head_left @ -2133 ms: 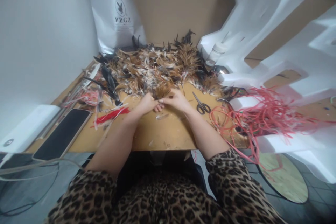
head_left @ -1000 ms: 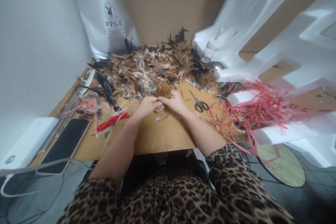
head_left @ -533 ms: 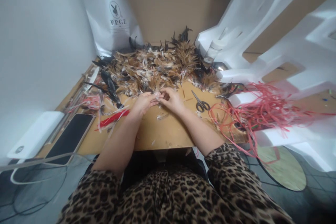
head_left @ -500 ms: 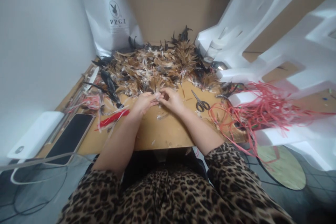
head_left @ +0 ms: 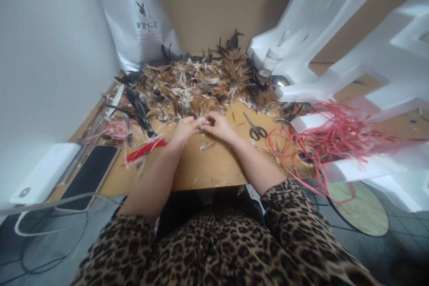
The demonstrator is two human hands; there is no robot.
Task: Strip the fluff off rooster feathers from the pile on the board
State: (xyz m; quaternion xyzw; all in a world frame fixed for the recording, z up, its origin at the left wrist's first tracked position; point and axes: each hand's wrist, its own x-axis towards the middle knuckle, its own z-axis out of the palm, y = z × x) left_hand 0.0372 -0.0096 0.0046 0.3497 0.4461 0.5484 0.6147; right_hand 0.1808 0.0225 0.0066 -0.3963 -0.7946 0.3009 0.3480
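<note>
My left hand and my right hand meet over the near part of the wooden table, fingers closed and fingertips touching. A bunch of brown feathers fans out just beyond the fingertips, its base at my left fingers. Something small and whitish shows between the two hands; what my right fingers pinch is too small to make out. Behind them spreads a large pile of brown and black feathers. Black-handled scissors lie to the right of my right hand.
Red ribbon strips, a phone and a white power bank lie at left. Tangled pink-red strings hang over white foam pieces at right. A clear jar and a white bag stand behind.
My hands stay together in nearly the same place, with the right fingers slightly more bent. The whole view has shifted a little. Scissors and feather pile lie as before.
</note>
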